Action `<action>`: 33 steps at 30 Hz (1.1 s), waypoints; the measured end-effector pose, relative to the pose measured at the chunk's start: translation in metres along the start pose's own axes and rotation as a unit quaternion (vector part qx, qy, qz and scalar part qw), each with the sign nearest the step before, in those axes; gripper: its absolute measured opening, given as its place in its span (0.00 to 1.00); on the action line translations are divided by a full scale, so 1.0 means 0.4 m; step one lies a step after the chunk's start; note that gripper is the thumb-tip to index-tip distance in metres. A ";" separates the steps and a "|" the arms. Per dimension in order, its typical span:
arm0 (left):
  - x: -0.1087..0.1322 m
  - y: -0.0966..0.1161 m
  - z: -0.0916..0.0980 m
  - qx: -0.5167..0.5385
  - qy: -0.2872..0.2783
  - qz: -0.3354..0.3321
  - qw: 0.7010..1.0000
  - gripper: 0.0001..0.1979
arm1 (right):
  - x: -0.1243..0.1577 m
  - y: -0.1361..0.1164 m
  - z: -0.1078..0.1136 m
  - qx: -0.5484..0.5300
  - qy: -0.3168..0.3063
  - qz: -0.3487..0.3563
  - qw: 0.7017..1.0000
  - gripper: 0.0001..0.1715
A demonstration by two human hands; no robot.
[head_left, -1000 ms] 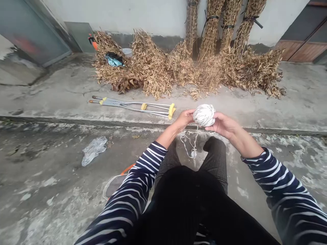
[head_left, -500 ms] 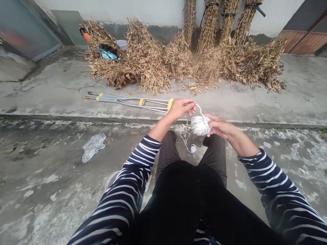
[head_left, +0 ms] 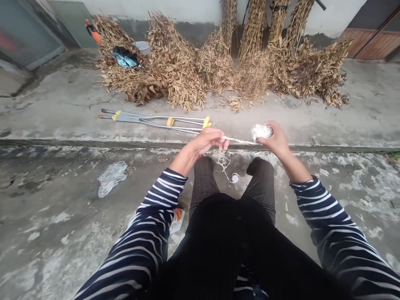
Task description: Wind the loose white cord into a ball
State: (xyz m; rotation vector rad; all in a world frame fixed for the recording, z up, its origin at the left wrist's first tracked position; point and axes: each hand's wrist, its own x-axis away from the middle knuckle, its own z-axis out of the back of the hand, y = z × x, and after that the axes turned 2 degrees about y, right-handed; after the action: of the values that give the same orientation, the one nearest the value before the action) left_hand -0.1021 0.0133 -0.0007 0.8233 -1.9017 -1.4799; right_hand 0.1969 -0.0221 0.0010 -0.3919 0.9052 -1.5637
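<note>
I'm outdoors here, in what looks like the front yard of a rural home. Rough, blotchy grey concrete ground (head_left: 62, 233) meets a low, raised concrete walkway (head_left: 56, 118) along a white-painted wall with a grey base (head_left: 193, 9). Heaps of dry brown leafy stalks (head_left: 181, 73) line that wall, with tall upright brown stalk bundles (head_left: 253, 35) behind them, farm crop by the look of it. Silver metal crutches with yellow pads (head_left: 128, 118) lie on the walkway, a household touch.
</note>
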 end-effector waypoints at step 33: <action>-0.129 -0.119 -0.208 0.067 0.130 0.034 0.989 0.10 | 0.006 -0.121 -0.035 -0.213 -0.059 -0.012 0.975 0.31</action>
State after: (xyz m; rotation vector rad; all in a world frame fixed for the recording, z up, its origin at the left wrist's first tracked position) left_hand -0.0005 -0.0072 -0.0333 0.9515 -1.8266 -1.1521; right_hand 0.1537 -0.0213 0.0267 -0.7947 1.1459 -1.3442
